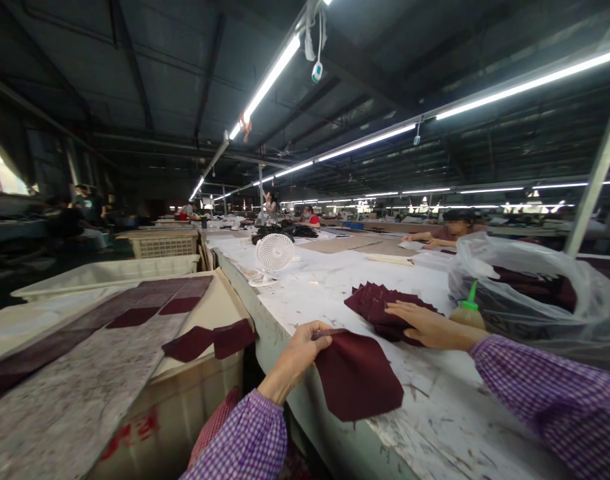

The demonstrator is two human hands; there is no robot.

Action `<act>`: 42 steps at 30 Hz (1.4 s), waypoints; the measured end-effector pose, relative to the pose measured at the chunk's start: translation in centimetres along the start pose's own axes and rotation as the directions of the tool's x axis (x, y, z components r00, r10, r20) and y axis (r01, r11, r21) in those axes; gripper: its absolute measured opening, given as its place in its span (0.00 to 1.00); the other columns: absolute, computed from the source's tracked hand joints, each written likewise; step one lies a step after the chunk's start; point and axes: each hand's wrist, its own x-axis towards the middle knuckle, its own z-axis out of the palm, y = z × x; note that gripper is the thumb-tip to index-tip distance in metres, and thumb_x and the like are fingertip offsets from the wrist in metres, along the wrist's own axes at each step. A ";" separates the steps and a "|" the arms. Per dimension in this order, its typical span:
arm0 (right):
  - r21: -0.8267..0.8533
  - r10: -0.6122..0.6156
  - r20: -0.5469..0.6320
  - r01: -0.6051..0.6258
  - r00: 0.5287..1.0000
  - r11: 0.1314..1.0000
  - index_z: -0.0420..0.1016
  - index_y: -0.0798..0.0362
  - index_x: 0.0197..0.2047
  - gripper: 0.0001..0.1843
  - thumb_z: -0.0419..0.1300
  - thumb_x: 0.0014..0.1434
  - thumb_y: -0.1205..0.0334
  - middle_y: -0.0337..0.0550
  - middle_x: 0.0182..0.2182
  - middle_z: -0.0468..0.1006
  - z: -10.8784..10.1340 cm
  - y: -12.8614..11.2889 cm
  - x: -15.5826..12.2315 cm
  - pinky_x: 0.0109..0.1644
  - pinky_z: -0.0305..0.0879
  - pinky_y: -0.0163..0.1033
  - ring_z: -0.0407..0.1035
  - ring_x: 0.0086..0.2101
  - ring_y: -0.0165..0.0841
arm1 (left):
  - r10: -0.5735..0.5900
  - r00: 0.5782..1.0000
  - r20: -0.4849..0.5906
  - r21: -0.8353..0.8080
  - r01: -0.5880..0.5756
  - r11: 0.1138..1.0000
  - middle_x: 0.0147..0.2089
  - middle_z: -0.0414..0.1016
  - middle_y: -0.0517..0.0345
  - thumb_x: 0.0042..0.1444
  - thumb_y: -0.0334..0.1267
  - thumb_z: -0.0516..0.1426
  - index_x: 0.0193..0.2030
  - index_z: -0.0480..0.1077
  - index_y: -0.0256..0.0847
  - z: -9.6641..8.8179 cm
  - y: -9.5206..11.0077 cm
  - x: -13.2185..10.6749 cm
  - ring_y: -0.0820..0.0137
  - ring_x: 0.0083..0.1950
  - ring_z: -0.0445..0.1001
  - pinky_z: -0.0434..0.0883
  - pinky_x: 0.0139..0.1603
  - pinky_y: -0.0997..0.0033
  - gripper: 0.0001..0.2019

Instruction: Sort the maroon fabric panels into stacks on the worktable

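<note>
My left hand (299,358) pinches the top corner of a dark maroon fabric piece (357,380) that lies on the white worktable (435,413) near its front edge. My right hand (425,325) rests flat, fingers stretched out, on a fanned stack of maroon fabric pieces (377,303) a little farther back. Both arms wear purple checked sleeves. A small bottle with a green nozzle (468,309) stands just behind my right wrist.
A clear plastic bag (535,293) of maroon pieces sits at the right. A small white fan (275,255) stands farther back on the table. To the left, a board (85,360) over a bin carries more maroon pieces. Other people work at distant tables.
</note>
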 end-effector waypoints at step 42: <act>0.147 -0.050 0.013 0.048 0.999 0.988 0.75 0.56 0.36 0.08 0.55 0.54 0.68 0.44 0.33 0.76 -0.8 -6.0 -5.7 0.34 0.61 0.33 0.69 0.30 0.30 | 0.264 0.879 0.397 0.800 -0.472 0.370 0.38 0.72 0.56 0.58 0.30 0.53 0.41 0.76 0.45 7.6 -2.2 -1.4 0.65 0.43 0.69 0.64 0.44 0.67 0.12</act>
